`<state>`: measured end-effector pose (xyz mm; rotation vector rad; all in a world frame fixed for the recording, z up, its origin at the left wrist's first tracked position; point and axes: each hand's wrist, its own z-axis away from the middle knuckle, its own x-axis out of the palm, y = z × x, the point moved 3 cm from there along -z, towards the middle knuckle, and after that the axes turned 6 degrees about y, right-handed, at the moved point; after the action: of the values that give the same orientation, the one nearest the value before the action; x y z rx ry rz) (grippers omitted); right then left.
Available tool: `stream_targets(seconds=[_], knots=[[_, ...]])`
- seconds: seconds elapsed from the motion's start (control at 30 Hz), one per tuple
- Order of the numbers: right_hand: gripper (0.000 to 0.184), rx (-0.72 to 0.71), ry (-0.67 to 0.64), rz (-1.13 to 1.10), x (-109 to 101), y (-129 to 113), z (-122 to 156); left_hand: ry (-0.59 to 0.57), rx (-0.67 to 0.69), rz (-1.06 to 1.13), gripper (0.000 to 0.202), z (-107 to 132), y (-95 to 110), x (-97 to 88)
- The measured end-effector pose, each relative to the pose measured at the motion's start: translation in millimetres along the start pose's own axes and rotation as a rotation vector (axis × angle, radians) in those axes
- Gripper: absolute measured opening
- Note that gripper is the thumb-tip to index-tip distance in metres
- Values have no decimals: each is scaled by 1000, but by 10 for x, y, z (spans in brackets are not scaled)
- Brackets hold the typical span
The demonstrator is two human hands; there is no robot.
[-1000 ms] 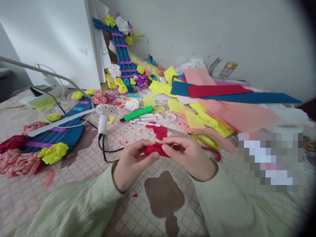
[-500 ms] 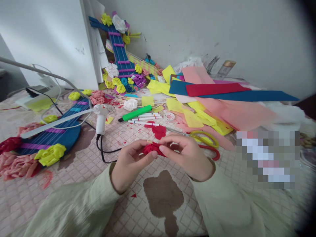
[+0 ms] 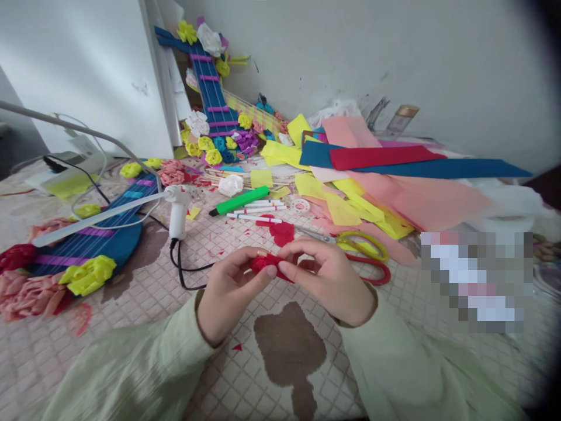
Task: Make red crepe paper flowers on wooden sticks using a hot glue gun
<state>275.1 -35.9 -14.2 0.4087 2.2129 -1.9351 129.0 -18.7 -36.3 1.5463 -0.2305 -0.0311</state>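
Note:
Both my hands meet low in the middle of the view over the tiled cloth. My left hand [image 3: 230,289] and my right hand [image 3: 326,278] pinch a small roll of red paper [image 3: 265,262] between thumbs and fingertips, the fingers closed round it. A wooden stick end shows at the top of the roll. Just beyond lie a cut red paper piece [image 3: 283,232], yellow-handled scissors [image 3: 362,242] and red-handled scissors [image 3: 372,272] beside my right hand.
A white glue gun [image 3: 177,207] with a black cord stands left of centre. A green marker [image 3: 239,200] and thin pens lie behind. Blue paper guitars with paper flowers [image 3: 87,240] sit left and at the wall. Coloured paper sheets [image 3: 394,193] pile up at right.
My fingers have shifted slightly on the red roll, the right thumb moving closer to the left. The view has drifted a little; nothing else moved.

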Motion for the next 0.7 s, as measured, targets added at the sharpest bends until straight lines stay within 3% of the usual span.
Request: stream_targets(seconds=[0.43, 0.7], knots=[[12, -135, 4, -48, -2, -16, 20, 27, 106, -21, 9, 1, -6, -31], [7, -91, 48, -15, 15, -13, 36, 30, 101, -23, 9, 8, 24, -5]])
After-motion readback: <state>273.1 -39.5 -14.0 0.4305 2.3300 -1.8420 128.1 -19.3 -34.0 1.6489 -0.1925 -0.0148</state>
